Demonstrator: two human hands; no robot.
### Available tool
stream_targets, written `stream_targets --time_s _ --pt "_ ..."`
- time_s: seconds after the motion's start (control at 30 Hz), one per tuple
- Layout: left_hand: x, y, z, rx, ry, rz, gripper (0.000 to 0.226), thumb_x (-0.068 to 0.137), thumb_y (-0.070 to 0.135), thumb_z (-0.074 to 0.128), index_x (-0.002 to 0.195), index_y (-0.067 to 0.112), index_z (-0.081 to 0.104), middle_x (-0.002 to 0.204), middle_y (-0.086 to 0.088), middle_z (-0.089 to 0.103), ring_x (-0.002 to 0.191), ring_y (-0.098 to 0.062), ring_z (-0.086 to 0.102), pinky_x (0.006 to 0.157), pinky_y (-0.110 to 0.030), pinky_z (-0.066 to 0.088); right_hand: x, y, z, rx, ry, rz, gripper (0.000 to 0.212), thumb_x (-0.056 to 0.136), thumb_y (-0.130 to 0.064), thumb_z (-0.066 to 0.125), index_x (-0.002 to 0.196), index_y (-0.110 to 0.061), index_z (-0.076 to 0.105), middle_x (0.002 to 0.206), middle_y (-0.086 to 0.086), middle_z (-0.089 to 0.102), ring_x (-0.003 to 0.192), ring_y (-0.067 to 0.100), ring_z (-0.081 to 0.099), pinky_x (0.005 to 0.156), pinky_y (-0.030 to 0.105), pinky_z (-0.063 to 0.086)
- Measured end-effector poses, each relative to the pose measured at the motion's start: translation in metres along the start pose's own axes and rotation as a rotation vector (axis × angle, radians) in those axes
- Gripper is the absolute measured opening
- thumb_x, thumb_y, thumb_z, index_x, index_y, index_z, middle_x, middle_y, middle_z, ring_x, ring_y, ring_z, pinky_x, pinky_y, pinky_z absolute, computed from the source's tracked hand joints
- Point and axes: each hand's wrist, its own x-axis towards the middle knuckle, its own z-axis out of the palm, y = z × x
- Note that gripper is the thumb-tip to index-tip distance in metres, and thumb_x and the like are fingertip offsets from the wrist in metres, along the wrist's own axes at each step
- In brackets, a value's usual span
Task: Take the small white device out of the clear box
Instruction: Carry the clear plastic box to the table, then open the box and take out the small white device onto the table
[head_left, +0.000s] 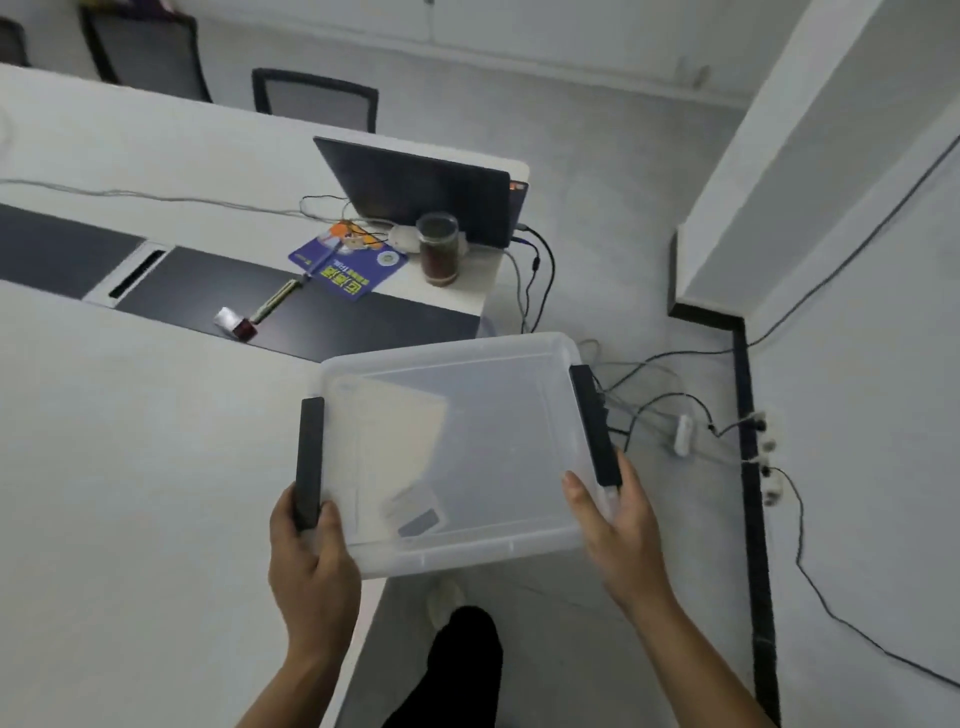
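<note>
A clear plastic box (498, 415) with a translucent lid and two black side latches hangs over the table's right edge, held between both hands. My left hand (311, 561) grips the near left corner, fingers around the black latch (309, 457). My right hand (618, 525) holds the near right corner below the other latch (595, 421), thumb on the lid. Through the lid a small white device (415, 512) with a dark patch shows dimly near the front of the box. The lid is on.
The white table (130, 467) spreads to the left with a dark centre strip. Farther back stand a laptop (421, 189), a jar of dark liquid (437, 249), a blue booklet (348, 265) and a pen. Cables and a power strip lie on the floor at right.
</note>
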Motion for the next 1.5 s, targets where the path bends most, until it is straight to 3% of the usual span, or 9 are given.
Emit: stream_targets --time_s 0.1,0.2,0.33,0.47,0.73,1.0,1.17,1.37,1.5 --pt "0.044 -0.010 0.014 -0.016 0.094 -0.071 0.037 0.100 0.023 0.051 0.137 0.016 0.050 0.132 -0.006 0.060 0.117 -0.026 0.055 0.099 -0.039 0.042 0.062 -0.007 0.039 -0.044 -0.107 -0.014 0.042 0.091 -0.036 0.067 0.130 -0.041 0.053 0.118 -0.033 0.063 0.113 -0.013 0.056 0.089 0.004 0.041" --pt "0.087 -0.018 0.027 -0.008 0.159 -0.127 0.036 0.101 0.025 0.050 0.136 0.017 0.049 0.132 -0.006 0.060 0.118 -0.028 0.055 0.098 -0.042 0.043 0.118 -0.012 0.077 -0.104 -0.202 -0.011 0.043 0.091 -0.037 0.067 0.132 -0.034 0.055 0.119 -0.022 0.066 0.110 -0.010 0.059 0.089 0.008 0.045" --pt "0.133 -0.023 0.042 0.021 0.247 -0.186 0.036 0.101 0.027 0.047 0.136 0.020 0.047 0.131 -0.003 0.059 0.117 -0.027 0.055 0.097 -0.042 0.043 0.183 -0.018 0.121 -0.208 -0.338 -0.011 0.049 0.088 -0.050 0.065 0.134 -0.039 0.052 0.119 -0.025 0.064 0.109 -0.013 0.057 0.088 0.007 0.045" --pt "0.162 -0.030 0.053 0.043 0.344 -0.248 0.039 0.102 0.028 0.045 0.139 0.017 0.044 0.131 -0.003 0.058 0.117 -0.027 0.055 0.097 -0.043 0.044 0.238 -0.022 0.164 -0.325 -0.465 -0.039 0.061 0.088 -0.060 0.060 0.142 -0.037 0.046 0.127 -0.022 0.062 0.116 -0.003 0.057 0.097 0.021 0.045" --pt "0.210 -0.045 0.090 0.104 0.542 -0.439 0.041 0.104 0.027 0.039 0.141 0.011 0.042 0.129 -0.011 0.058 0.115 -0.033 0.056 0.096 -0.052 0.047 0.343 -0.020 0.254 -0.572 -0.671 -0.202 0.062 0.099 -0.046 0.048 0.153 -0.020 0.034 0.151 0.004 0.048 0.136 0.023 0.046 0.110 0.034 0.036" --pt "0.237 -0.036 0.119 0.174 0.738 -0.614 0.043 0.103 0.030 0.038 0.141 0.011 0.041 0.127 -0.012 0.058 0.110 -0.034 0.058 0.092 -0.051 0.048 0.403 -0.023 0.314 -0.572 -0.912 -0.217 0.060 0.102 -0.041 0.045 0.155 -0.018 0.029 0.155 0.004 0.041 0.142 0.023 0.038 0.108 0.028 0.029" --pt "0.245 -0.034 0.120 0.177 0.754 -0.697 0.039 0.102 0.035 0.039 0.135 0.015 0.042 0.114 -0.008 0.061 0.097 -0.030 0.060 0.080 -0.039 0.044 0.416 -0.029 0.328 -0.546 -0.963 -0.193 0.058 0.101 -0.041 0.047 0.153 -0.022 0.031 0.149 0.003 0.047 0.136 0.023 0.044 0.107 0.037 0.039" --pt "0.269 -0.040 0.105 0.249 0.720 -0.754 0.043 0.101 0.046 0.035 0.129 0.017 0.047 0.101 -0.006 0.066 0.088 -0.030 0.062 0.078 -0.041 0.047 0.424 -0.032 0.352 -0.571 -0.939 -0.156 0.061 0.099 -0.044 0.049 0.154 -0.025 0.029 0.153 0.006 0.042 0.138 0.028 0.040 0.097 0.032 0.038" --pt "0.284 -0.046 0.098 0.278 0.740 -0.697 0.045 0.100 0.047 0.036 0.133 0.018 0.044 0.100 -0.007 0.069 0.087 -0.033 0.064 0.077 -0.041 0.046 0.427 -0.032 0.366 -0.629 -0.900 -0.255 0.062 0.099 -0.047 0.046 0.153 -0.022 0.030 0.151 0.006 0.044 0.135 0.030 0.043 0.090 0.030 0.040"
